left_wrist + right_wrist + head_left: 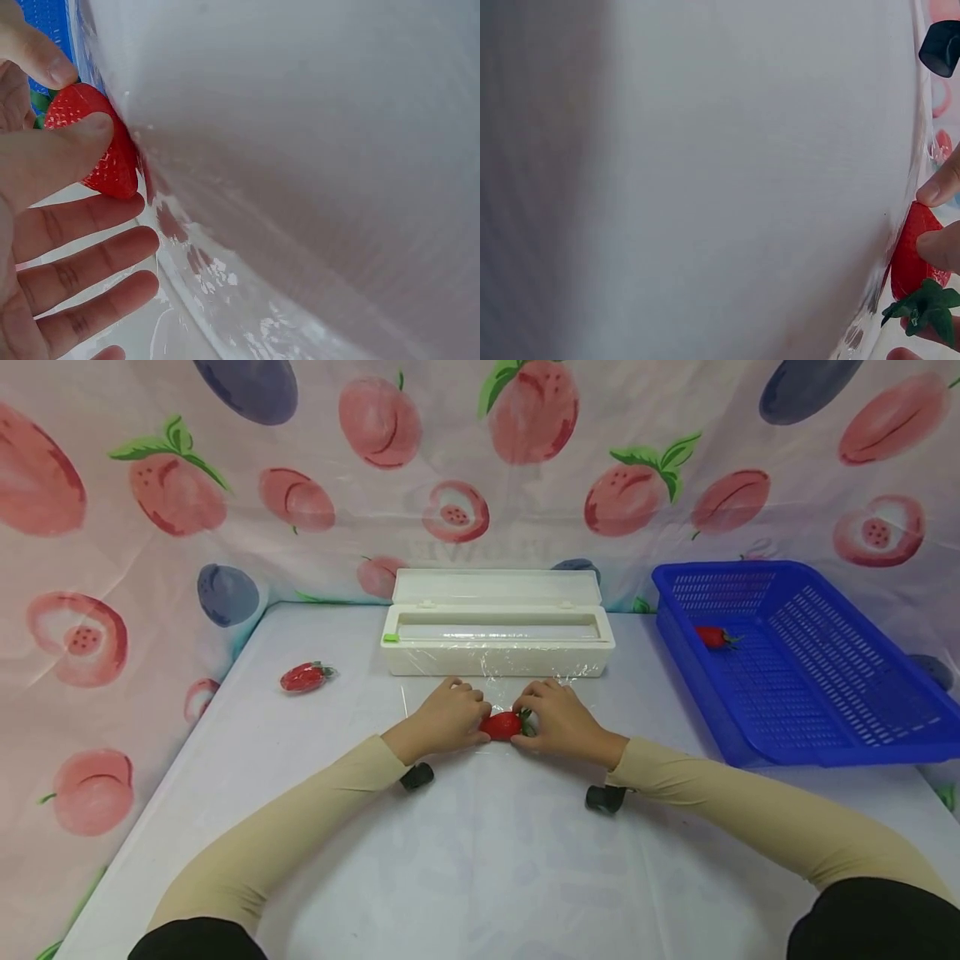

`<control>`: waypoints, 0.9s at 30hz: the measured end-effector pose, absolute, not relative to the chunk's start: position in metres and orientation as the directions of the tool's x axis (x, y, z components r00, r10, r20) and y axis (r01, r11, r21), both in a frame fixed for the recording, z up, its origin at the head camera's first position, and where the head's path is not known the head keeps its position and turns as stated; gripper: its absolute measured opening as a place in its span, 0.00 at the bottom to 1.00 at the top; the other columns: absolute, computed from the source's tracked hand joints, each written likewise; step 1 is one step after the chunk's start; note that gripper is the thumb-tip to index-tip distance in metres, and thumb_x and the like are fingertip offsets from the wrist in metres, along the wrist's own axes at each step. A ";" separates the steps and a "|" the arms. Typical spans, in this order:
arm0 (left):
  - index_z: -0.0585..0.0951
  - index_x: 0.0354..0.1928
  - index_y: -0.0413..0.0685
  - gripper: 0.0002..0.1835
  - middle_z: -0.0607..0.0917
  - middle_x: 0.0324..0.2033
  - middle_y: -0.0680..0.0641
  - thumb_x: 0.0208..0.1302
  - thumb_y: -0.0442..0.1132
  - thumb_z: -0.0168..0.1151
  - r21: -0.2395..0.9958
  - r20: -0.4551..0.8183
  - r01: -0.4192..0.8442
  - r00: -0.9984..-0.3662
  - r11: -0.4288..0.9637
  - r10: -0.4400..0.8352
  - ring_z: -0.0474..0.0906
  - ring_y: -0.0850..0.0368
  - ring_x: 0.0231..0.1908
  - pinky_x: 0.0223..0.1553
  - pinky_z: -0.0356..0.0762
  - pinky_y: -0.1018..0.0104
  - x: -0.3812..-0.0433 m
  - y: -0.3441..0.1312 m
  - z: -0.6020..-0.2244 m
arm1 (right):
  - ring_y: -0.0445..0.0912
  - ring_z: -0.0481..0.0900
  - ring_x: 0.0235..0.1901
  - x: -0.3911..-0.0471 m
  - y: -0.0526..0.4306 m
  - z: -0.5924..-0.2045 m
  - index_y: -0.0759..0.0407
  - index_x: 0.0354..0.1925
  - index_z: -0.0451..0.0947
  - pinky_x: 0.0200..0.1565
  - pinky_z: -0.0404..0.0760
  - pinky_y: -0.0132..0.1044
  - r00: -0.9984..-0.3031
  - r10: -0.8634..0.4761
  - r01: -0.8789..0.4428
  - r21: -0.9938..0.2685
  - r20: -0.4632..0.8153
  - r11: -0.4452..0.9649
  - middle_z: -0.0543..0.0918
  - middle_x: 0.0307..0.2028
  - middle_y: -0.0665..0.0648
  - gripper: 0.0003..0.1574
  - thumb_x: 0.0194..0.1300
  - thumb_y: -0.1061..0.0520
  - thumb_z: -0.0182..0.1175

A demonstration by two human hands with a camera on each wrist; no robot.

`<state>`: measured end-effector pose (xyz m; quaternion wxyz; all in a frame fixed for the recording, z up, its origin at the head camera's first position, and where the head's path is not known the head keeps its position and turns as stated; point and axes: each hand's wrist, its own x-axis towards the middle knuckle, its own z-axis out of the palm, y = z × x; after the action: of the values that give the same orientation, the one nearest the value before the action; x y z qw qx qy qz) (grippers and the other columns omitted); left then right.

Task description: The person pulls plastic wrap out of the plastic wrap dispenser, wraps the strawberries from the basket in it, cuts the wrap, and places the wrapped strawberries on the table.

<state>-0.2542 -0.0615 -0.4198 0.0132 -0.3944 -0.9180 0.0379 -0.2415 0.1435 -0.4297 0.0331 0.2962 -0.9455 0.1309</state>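
Observation:
A red strawberry [501, 725] with green leaves lies between both hands, on clear plastic film [247, 315] drawn out from a white film dispenser box [495, 660]. At its pointed end, the left hand [447, 717] pinches it; in the left wrist view the thumb presses on the strawberry [116, 169], with the other fingers extended. The right hand [564, 720] holds the leafy end between thumb and fingers. Its thumb rests on the red strawberry [906, 259] in the right wrist view, where much of that hand is out of frame.
Behind the hands, the dispenser's lid [495, 587] stands raised. To the left lies another strawberry [306, 677], shiny as if wrapped in film. A blue basket [693, 702] at the right holds one red strawberry [711, 637]. Fruit-patterned cloth [525, 527] hangs at the back.

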 end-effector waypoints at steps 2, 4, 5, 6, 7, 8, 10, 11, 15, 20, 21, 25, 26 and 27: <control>0.83 0.36 0.51 0.16 0.84 0.34 0.50 0.56 0.55 0.64 -0.085 -0.002 0.724 -0.687 0.684 0.727 0.80 0.51 0.43 0.59 0.68 0.50 -0.255 -0.061 -0.421 | 0.51 0.73 0.46 -0.242 0.144 -0.430 0.53 0.40 0.82 0.45 0.73 0.47 -0.826 -0.548 -0.563 -0.233 0.134 0.793 0.80 0.42 0.55 0.22 0.48 0.44 0.70; 0.82 0.36 0.51 0.16 0.84 0.34 0.50 0.56 0.55 0.64 -0.085 -0.002 0.725 -0.686 0.683 0.728 0.80 0.51 0.43 0.58 0.68 0.50 -0.255 -0.061 -0.421 | 0.51 0.73 0.47 -0.242 0.144 -0.431 0.53 0.40 0.82 0.45 0.73 0.47 -0.831 -0.543 -0.556 -0.236 0.124 0.797 0.80 0.42 0.55 0.22 0.48 0.44 0.69; 0.82 0.36 0.51 0.16 0.84 0.34 0.50 0.56 0.56 0.63 -0.087 -0.005 0.725 -0.686 0.683 0.727 0.80 0.51 0.43 0.59 0.68 0.50 -0.255 -0.062 -0.422 | 0.51 0.72 0.47 -0.242 0.144 -0.431 0.53 0.41 0.82 0.45 0.73 0.46 -0.834 -0.540 -0.551 -0.238 0.116 0.800 0.80 0.43 0.55 0.22 0.48 0.44 0.69; 0.82 0.36 0.51 0.17 0.84 0.34 0.50 0.56 0.56 0.63 -0.088 -0.009 0.724 -0.687 0.684 0.727 0.80 0.51 0.43 0.59 0.68 0.50 -0.256 -0.062 -0.422 | 0.50 0.72 0.47 -0.242 0.144 -0.431 0.53 0.42 0.82 0.46 0.73 0.46 -0.835 -0.538 -0.548 -0.237 0.111 0.802 0.79 0.43 0.54 0.23 0.49 0.44 0.69; 0.82 0.37 0.51 0.17 0.84 0.34 0.50 0.56 0.56 0.63 -0.085 -0.014 0.723 -0.689 0.685 0.725 0.80 0.51 0.43 0.59 0.68 0.50 -0.256 -0.062 -0.422 | 0.50 0.72 0.48 -0.242 0.144 -0.431 0.52 0.43 0.81 0.46 0.73 0.46 -0.838 -0.536 -0.545 -0.236 0.104 0.805 0.79 0.44 0.54 0.24 0.49 0.44 0.69; 0.82 0.38 0.51 0.17 0.85 0.35 0.50 0.56 0.56 0.63 -0.082 -0.019 0.720 -0.693 0.690 0.721 0.80 0.51 0.44 0.59 0.68 0.50 -0.256 -0.063 -0.422 | 0.50 0.72 0.48 -0.242 0.145 -0.431 0.52 0.44 0.81 0.46 0.73 0.46 -0.839 -0.535 -0.542 -0.233 0.098 0.807 0.79 0.44 0.54 0.25 0.49 0.43 0.69; 0.82 0.40 0.52 0.17 0.85 0.38 0.50 0.56 0.56 0.63 -0.080 -0.026 0.708 -0.705 0.702 0.709 0.80 0.52 0.45 0.60 0.67 0.51 -0.255 -0.065 -0.421 | 0.50 0.72 0.49 -0.242 0.147 -0.429 0.52 0.46 0.80 0.47 0.73 0.46 -0.843 -0.530 -0.536 -0.236 0.092 0.811 0.79 0.45 0.54 0.27 0.48 0.43 0.69; 0.82 0.42 0.53 0.17 0.85 0.39 0.51 0.56 0.56 0.63 -0.076 -0.027 0.702 -0.712 0.708 0.702 0.79 0.52 0.46 0.60 0.67 0.51 -0.254 -0.067 -0.420 | 0.50 0.72 0.50 -0.241 0.148 -0.428 0.52 0.47 0.80 0.47 0.73 0.46 -0.844 -0.529 -0.535 -0.240 0.094 0.810 0.79 0.46 0.54 0.28 0.48 0.43 0.70; 0.81 0.45 0.54 0.17 0.84 0.43 0.51 0.56 0.53 0.64 -0.061 0.006 0.690 -0.722 0.721 0.691 0.78 0.52 0.49 0.62 0.66 0.52 -0.245 -0.078 -0.415 | 0.52 0.73 0.52 -0.235 0.160 -0.419 0.54 0.49 0.78 0.50 0.72 0.49 -0.848 -0.515 -0.529 -0.275 0.128 0.803 0.79 0.47 0.55 0.31 0.47 0.45 0.71; 0.82 0.42 0.52 0.14 0.83 0.39 0.51 0.56 0.50 0.66 -0.077 0.075 0.748 -0.655 0.659 0.752 0.78 0.52 0.46 0.60 0.66 0.53 -0.230 -0.090 -0.412 | 0.52 0.74 0.48 -0.225 0.177 -0.411 0.55 0.40 0.79 0.50 0.70 0.50 -0.827 -0.531 -0.562 -0.270 0.183 0.782 0.80 0.41 0.54 0.24 0.45 0.48 0.73; 0.82 0.41 0.52 0.14 0.83 0.38 0.51 0.55 0.49 0.66 -0.089 0.077 0.761 -0.638 0.643 0.766 0.78 0.52 0.45 0.59 0.67 0.53 -0.228 -0.091 -0.413 | 0.51 0.74 0.46 -0.224 0.180 -0.411 0.54 0.37 0.79 0.49 0.71 0.50 -0.816 -0.547 -0.577 -0.252 0.186 0.777 0.80 0.39 0.54 0.21 0.45 0.49 0.73; 0.82 0.38 0.51 0.12 0.82 0.36 0.51 0.55 0.48 0.66 -0.134 0.047 0.788 -0.600 0.600 0.798 0.77 0.52 0.44 0.58 0.68 0.53 -0.223 -0.093 -0.415 | 0.49 0.74 0.40 -0.218 0.185 -0.414 0.51 0.30 0.80 0.46 0.71 0.48 -0.751 -0.636 -0.659 -0.144 0.178 0.738 0.79 0.35 0.52 0.14 0.44 0.49 0.73; 0.83 0.38 0.50 0.12 0.82 0.36 0.51 0.54 0.47 0.67 -0.136 0.038 0.791 -0.597 0.596 0.801 0.77 0.52 0.43 0.59 0.68 0.52 -0.223 -0.093 -0.416 | 0.48 0.74 0.39 -0.217 0.186 -0.416 0.51 0.29 0.81 0.45 0.71 0.47 -0.732 -0.659 -0.680 -0.119 0.174 0.724 0.79 0.35 0.52 0.13 0.44 0.50 0.72; 0.83 0.37 0.50 0.12 0.83 0.36 0.50 0.54 0.46 0.67 -0.136 0.032 0.794 -0.594 0.592 0.804 0.77 0.52 0.43 0.58 0.68 0.52 -0.222 -0.092 -0.417 | 0.48 0.73 0.39 -0.215 0.186 -0.418 0.51 0.29 0.81 0.44 0.71 0.46 -0.713 -0.679 -0.698 -0.091 0.173 0.710 0.79 0.35 0.52 0.12 0.45 0.50 0.71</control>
<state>-0.2221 -0.0924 -0.4166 0.0450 -0.4482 -0.8912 0.0534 -0.2150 0.1862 -0.4179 0.0633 0.3735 -0.9224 0.0751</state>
